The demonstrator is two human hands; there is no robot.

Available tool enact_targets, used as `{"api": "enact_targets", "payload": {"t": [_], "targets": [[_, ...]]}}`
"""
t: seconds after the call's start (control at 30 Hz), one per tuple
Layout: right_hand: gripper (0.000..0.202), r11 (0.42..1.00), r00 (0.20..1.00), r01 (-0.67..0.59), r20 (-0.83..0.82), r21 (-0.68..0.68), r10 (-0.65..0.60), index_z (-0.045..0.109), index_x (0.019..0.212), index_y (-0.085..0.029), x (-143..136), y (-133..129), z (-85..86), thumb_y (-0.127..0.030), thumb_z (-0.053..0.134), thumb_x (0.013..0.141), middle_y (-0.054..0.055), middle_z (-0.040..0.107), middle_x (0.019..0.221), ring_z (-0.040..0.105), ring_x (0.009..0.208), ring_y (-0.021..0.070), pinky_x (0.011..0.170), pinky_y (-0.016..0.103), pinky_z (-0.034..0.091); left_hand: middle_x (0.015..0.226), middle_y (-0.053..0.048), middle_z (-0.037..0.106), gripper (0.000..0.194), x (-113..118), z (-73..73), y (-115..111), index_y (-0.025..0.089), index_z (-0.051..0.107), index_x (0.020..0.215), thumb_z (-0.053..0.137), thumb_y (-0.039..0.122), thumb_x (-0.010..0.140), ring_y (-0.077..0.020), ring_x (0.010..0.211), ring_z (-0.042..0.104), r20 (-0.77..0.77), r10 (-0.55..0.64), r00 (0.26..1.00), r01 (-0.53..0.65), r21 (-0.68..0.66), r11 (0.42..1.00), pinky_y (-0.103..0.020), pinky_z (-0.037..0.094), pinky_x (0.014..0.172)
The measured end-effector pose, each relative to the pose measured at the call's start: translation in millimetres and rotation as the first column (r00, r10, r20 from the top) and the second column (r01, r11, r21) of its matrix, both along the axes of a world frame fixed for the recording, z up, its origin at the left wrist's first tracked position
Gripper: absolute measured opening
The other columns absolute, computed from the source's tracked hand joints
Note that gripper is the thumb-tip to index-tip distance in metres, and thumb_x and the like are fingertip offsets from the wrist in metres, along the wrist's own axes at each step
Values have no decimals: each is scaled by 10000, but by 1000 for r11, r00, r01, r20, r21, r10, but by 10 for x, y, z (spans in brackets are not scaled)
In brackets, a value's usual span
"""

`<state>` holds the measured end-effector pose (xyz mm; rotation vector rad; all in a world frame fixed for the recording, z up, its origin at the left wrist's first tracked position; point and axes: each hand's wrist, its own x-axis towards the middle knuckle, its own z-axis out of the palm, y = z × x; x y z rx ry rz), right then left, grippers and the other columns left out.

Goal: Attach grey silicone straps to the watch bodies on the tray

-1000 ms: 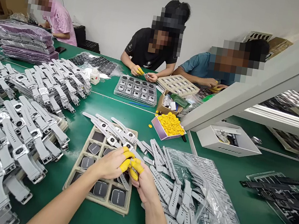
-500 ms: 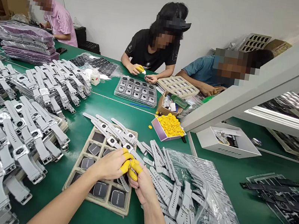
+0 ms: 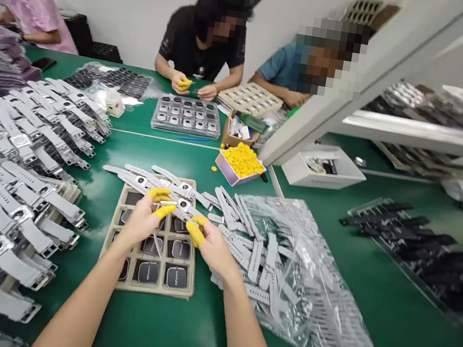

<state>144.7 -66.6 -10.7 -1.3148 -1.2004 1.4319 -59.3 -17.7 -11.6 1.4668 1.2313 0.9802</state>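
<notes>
Yellow covers sit on some fingertips of both hands. My left hand (image 3: 149, 213) pinches the left part of a grey-strapped watch (image 3: 183, 206) above the tray's upper part. My right hand (image 3: 208, 237) grips the right end of the same watch, thumb and fingers pressed together. Below them lies a beige compartment tray (image 3: 191, 284) with dark square watch faces (image 3: 176, 277) in its cells. More grey-strapped watches (image 3: 139, 181) rest across the tray's far edge. Loose grey straps (image 3: 256, 259) are spread to the right of my right hand, partly beside a clear plastic bag (image 3: 316, 304).
Rows of grey-strapped watches (image 3: 0, 248) fill the left side. A box of yellow finger covers (image 3: 242, 160) and a white box (image 3: 324, 168) stand beyond the straps. Black straps (image 3: 405, 242) lie at right. Three people sit across the table; a slanted white post (image 3: 335, 102) rises at right.
My hands have moved apart and slightly up in the view, and the watch between them now shows. The camera view has shifted, so the surroundings appear further left and higher.
</notes>
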Motion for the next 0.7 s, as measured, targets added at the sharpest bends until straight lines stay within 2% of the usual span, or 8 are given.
{"api": "enact_targets", "payload": {"t": [0.1,0.2,0.27,0.4,0.47,0.53,0.63,0.7], "targets": [[214,992,987,14,160,122,-33,710,884,-250,64,29,34,-463,683,882,-2,669,769,549,735,202,668,308,443,1168,-80,760,314,-145,150,32,215,674,1218,623,328,929,-245,995,717,-296,-102,950,102,-17,995,-382,573,910],[213,983,954,56,282,175,-105,701,834,-237,120,48,58,-439,659,889,-9,649,707,526,666,185,638,302,409,1113,-69,787,254,-293,313,35,230,733,1141,579,264,942,-275,1007,720,-635,-102,765,149,21,989,-387,555,896],[227,984,936,37,339,174,-96,698,812,-240,148,56,88,-440,639,901,-19,615,651,491,595,172,597,302,374,1109,-61,794,270,-386,405,34,243,754,1116,549,224,942,-284,1016,723,-748,-66,660,186,77,980,-384,551,888],[255,980,876,20,469,198,-113,713,921,-242,310,78,157,-475,611,930,17,681,763,575,664,205,638,327,406,1171,-58,781,409,-590,511,77,237,752,1163,499,95,875,-272,1063,715,-822,-32,569,262,144,954,-374,546,943],[267,956,749,140,604,259,-274,712,996,-213,480,89,143,-453,615,933,78,708,922,624,832,255,748,367,452,1196,-72,769,465,-716,535,125,222,752,1177,486,54,834,-271,1106,701,-862,5,507,257,157,954,-376,534,989],[311,916,559,258,725,308,-401,697,1099,-171,670,94,77,-421,606,937,150,682,1081,599,1025,322,845,418,464,1182,-84,765,471,-844,553,179,218,756,1172,490,47,823,-275,1132,691,-913,17,408,234,122,965,-375,522,1015],[392,894,379,334,826,298,-417,654,1197,-95,875,95,-51,-394,599,949,234,614,1183,513,1170,392,929,482,434,1113,-92,774,416,-991,568,261,223,765,1114,506,56,835,-281,1117,695,-964,-18,265,151,23,988,-368,515,1001],[416,899,344,354,858,259,-382,635,1217,-59,924,91,-99,-379,612,952,273,581,1216,482,1194,411,953,505,407,1092,-88,782,378,-1044,563,319,229,758,1102,521,72,852,-278,1096,700,-966,-47,255,103,-21,994,-356,513,974]]}}
